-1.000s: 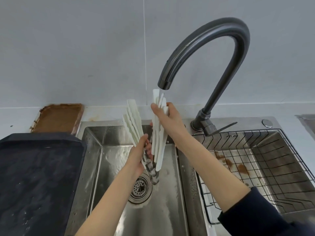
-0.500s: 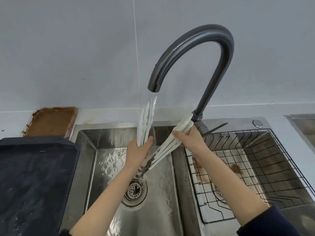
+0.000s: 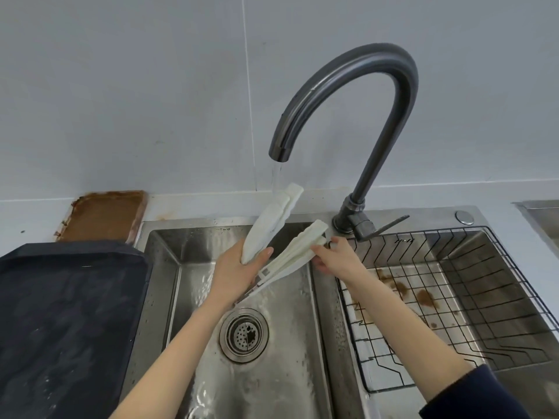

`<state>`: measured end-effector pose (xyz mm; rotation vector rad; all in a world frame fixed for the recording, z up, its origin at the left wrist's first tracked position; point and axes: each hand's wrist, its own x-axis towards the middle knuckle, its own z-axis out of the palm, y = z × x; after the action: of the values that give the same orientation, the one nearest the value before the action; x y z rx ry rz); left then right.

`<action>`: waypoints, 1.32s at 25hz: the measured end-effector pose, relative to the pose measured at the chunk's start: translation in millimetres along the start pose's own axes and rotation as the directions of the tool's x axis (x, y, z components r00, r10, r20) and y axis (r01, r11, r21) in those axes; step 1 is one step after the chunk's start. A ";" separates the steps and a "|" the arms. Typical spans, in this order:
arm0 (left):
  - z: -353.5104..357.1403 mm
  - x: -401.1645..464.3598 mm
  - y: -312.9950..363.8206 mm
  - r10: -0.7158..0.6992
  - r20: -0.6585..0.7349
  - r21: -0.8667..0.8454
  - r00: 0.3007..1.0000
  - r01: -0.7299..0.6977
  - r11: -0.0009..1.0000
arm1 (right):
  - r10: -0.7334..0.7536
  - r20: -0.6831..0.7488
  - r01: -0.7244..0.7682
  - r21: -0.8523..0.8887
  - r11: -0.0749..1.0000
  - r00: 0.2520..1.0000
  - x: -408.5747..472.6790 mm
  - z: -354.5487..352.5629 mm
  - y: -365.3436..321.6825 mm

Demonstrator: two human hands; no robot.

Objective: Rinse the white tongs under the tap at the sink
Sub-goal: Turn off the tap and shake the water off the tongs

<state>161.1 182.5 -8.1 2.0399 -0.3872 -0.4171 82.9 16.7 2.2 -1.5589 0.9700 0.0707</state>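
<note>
The white tongs (image 3: pixel 272 219) are spread apart over the left sink basin (image 3: pixel 302 343). My left hand (image 3: pixel 239 270) grips one arm near the hinge, and that arm points up into the water stream falling from the dark curved tap (image 3: pixel 348 86). My right hand (image 3: pixel 335 258) holds the other arm, which angles up to the right towards the tap's base. Water runs down the tongs into the basin around the drain (image 3: pixel 244 334).
A black tray (image 3: pixel 60 322) lies on the counter to the left, with a rusty brown tray (image 3: pixel 104 216) behind it. A wire rack (image 3: pixel 453 297) sits in the stained right basin. The tap lever (image 3: pixel 390 223) sticks out to the right.
The arm in my left hand has tilted right under the stream. My right hand has kept the other arm spread out to the right and slid down it. The view shifted.
</note>
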 end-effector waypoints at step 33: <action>19.2 -11.4 -18.2 -0.486 -0.006 -0.462 0.874 0.429 0.776 | -0.193 -0.592 0.305 0.094 0.948 0.782 24.8 -71.7 -2.1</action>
<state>144.2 181.3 -31.5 1.6700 0.2862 -0.6081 66.5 -57.1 9.0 -1.5464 1.1825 -0.7086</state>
